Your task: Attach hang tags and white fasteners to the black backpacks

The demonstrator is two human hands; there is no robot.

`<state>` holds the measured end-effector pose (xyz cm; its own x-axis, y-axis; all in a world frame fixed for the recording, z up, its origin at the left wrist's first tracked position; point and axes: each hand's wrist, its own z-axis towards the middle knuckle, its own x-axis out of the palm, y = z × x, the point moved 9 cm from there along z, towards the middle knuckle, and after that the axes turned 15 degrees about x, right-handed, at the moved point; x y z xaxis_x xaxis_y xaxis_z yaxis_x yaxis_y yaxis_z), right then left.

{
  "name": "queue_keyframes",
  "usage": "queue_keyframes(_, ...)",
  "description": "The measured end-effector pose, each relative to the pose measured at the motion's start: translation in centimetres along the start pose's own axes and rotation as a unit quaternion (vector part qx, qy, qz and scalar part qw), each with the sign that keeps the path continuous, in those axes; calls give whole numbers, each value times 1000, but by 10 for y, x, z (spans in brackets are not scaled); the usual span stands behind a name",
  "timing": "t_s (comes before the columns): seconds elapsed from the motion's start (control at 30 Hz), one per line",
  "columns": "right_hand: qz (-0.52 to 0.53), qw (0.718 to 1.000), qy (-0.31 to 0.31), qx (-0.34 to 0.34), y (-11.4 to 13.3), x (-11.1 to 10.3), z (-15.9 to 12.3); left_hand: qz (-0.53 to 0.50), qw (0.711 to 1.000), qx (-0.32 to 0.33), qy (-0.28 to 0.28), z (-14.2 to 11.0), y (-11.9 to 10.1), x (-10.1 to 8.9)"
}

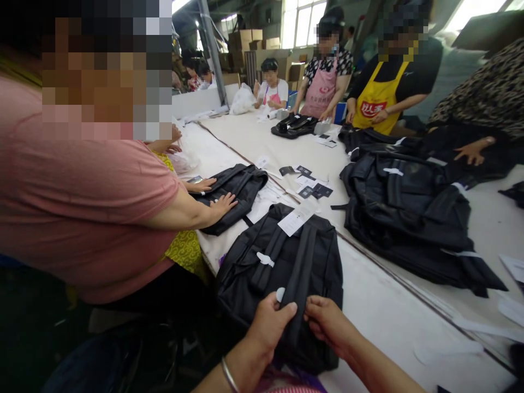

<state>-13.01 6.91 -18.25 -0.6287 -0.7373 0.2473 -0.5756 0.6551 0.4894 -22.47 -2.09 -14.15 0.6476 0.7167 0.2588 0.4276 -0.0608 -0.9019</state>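
A black backpack (pixel 245 267) lies on the table in front of me, its straps facing up. My left hand (pixel 268 325) is closed on one shoulder strap (pixel 301 267) near its lower end. A rounded white label (pixel 280 295) shows at the fingertips of that hand. On the strap's other side, my right hand (pixel 331 323) pinches at its edge, the fingertips partly hidden. A white paper wrap (pixel 266 259) is around the other strap. Across the top of the backpack lies a white printed sheet (pixel 297 217).
At left, a co-worker in a pink shirt (pixel 94 207) presses both hands on another black backpack (pixel 241 191). Black and white cards (pixel 315 188) lie beyond mine. More black backpacks (pixel 405 213) are at right. Several co-workers stand around the white table (pixel 380 295).
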Motion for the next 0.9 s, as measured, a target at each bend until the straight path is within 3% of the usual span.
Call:
queue_keyframes(0.13,23,999,37,-2,2,7,1,-68,997,-35,-16,-1,0,-1)
queue_keyframes(0.3,35,998,50,-6,-5,2,2,-53,997,-55,-10,-1,5,0)
queue_keyframes(0.5,-57,998,-12,-29,0,4,13,-6,999,-47,-6,2,9,-6)
queue_keyframes(0.67,-146,985,-69,-68,20,-8,-3,36,998,-49,-5,2,17,-16)
queue_keyframes(0.73,-128,988,-40,-71,27,-10,-13,59,998,-37,-4,3,16,-18)
queue_keyframes(0.9,-86,985,135,-67,38,10,-28,127,992,-3,9,7,13,-17)
